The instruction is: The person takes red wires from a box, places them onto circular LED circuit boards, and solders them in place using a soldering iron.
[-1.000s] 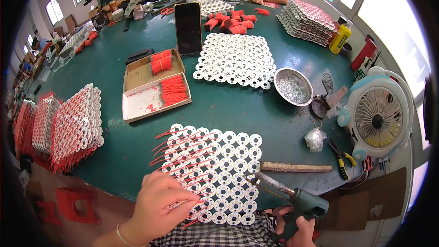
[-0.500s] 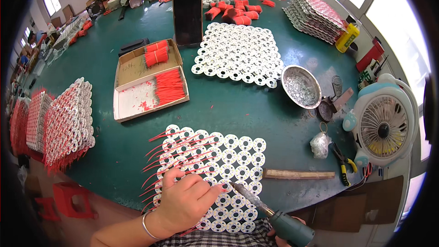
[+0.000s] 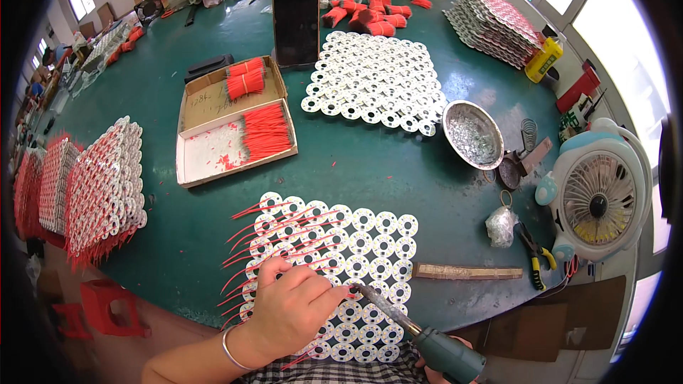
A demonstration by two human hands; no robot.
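Observation:
A panel of round white circuit boards (image 3: 363, 220) lies at the table's near edge, with red wires (image 3: 245, 231) on its left part. My left hand (image 3: 299, 309) is closed in a pinch over the panel's middle; a bit of red shows at its fingertips, and red wire ends (image 3: 297, 361) stick out below the palm. My right hand (image 3: 466, 345) grips the green handle of a soldering iron (image 3: 448, 354), mostly hidden behind it. The iron's tip meets the panel right beside my left fingertips.
A cardboard box of cut red wires (image 3: 183, 160) sits ahead, next to an upright phone (image 3: 296, 21). More white panels (image 3: 373, 82), a metal bowl (image 3: 448, 117), a fan (image 3: 597, 203), pliers (image 3: 535, 256) and a wooden strip (image 3: 466, 272) lie around. Wired panels (image 3: 107, 185) stand left. Other people sit across.
The view has shifted slightly. Both hands, the iron and the panel stay in nearly the same places relative to each other. Across the table, a person's hand has moved lower over a red panel.

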